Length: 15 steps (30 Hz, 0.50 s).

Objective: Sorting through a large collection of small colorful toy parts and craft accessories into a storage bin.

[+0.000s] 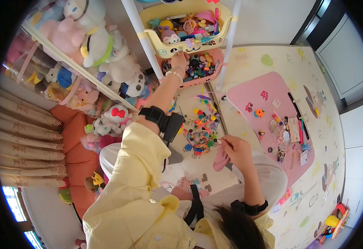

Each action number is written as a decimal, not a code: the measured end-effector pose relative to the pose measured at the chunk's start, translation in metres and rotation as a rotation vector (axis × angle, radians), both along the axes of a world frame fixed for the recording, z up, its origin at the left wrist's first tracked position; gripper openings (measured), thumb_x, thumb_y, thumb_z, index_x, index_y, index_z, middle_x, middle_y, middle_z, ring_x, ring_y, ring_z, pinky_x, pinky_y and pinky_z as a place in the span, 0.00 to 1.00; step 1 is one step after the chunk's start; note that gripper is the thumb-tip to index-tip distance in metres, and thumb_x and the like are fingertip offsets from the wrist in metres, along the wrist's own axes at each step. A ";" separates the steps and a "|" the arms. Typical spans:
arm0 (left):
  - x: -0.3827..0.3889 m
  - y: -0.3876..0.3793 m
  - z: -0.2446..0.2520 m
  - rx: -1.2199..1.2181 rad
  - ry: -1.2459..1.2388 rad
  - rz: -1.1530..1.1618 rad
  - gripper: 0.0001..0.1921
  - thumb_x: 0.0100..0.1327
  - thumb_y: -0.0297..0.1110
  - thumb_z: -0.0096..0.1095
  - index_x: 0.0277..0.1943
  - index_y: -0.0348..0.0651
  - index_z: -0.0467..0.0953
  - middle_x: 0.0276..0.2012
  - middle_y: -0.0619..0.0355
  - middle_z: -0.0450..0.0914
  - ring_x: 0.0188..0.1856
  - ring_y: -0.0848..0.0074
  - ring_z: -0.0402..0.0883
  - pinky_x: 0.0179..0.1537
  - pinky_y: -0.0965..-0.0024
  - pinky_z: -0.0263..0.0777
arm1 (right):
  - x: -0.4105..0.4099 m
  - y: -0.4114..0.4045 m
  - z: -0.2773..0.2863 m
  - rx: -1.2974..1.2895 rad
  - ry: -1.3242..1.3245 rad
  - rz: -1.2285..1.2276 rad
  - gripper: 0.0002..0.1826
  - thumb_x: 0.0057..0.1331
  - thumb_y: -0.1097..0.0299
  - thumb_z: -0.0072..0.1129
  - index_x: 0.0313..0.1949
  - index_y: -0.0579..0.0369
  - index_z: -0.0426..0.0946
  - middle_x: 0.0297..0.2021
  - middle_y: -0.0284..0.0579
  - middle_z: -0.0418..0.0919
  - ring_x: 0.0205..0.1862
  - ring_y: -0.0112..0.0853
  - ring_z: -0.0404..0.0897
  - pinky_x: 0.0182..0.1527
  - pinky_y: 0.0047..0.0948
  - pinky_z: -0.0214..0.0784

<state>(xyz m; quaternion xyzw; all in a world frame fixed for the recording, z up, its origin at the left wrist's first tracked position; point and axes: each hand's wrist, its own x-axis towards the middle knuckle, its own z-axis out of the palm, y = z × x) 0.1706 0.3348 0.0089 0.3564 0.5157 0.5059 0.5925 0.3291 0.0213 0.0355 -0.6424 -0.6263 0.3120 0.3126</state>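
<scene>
My left hand (179, 60) reaches to the front rim of the yellow toy bin (169, 53), just above the pink bin (197, 81). Its fingers pinch at something small near that rim; what it is cannot be made out. My right hand (236, 151) is low over the floor mat, thumb and fingertips together on a small pale object (220, 142). Beneath it is a foot in a pink sock (220, 159). A heap of small colourful toy pieces (201, 129) lies on the mat between the two hands. Both bins hold many small toys.
On the right, a pink board (253, 90) carries small trinkets, pens and stickers. White posts (228, 46) hold up the bins. Plush toys (116, 62) fill a clear case at the left, above an orange cushioned seat (78, 149). More toys (334, 221) lie at the lower right.
</scene>
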 end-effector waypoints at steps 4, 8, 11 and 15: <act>0.018 0.006 -0.001 -0.043 -0.048 0.056 0.15 0.66 0.43 0.39 0.30 0.43 0.65 0.21 0.64 0.66 0.14 0.83 0.58 0.13 0.80 0.48 | 0.004 0.000 -0.003 0.053 -0.044 0.019 0.08 0.56 0.65 0.54 0.33 0.52 0.78 0.21 0.43 0.75 0.25 0.37 0.75 0.27 0.33 0.65; 0.025 0.005 -0.004 -0.008 -0.143 0.057 0.15 0.66 0.45 0.38 0.30 0.45 0.65 0.20 0.64 0.66 0.14 0.84 0.58 0.12 0.81 0.46 | 0.005 0.001 -0.013 0.096 -0.037 0.023 0.09 0.55 0.63 0.55 0.33 0.51 0.78 0.22 0.43 0.75 0.27 0.39 0.75 0.27 0.35 0.65; 0.030 0.003 -0.003 -0.015 -0.121 0.122 0.15 0.66 0.44 0.38 0.30 0.44 0.66 0.20 0.64 0.67 0.14 0.84 0.58 0.12 0.81 0.46 | 0.004 0.002 -0.014 0.080 -0.072 0.025 0.09 0.55 0.63 0.55 0.33 0.50 0.77 0.23 0.44 0.75 0.26 0.39 0.75 0.26 0.35 0.65; 0.030 0.003 0.000 0.010 -0.154 0.142 0.16 0.67 0.44 0.37 0.30 0.42 0.66 0.21 0.63 0.69 0.14 0.83 0.58 0.13 0.80 0.46 | 0.004 0.002 -0.009 0.095 -0.096 0.042 0.08 0.55 0.62 0.55 0.32 0.50 0.77 0.22 0.44 0.75 0.26 0.39 0.75 0.26 0.34 0.65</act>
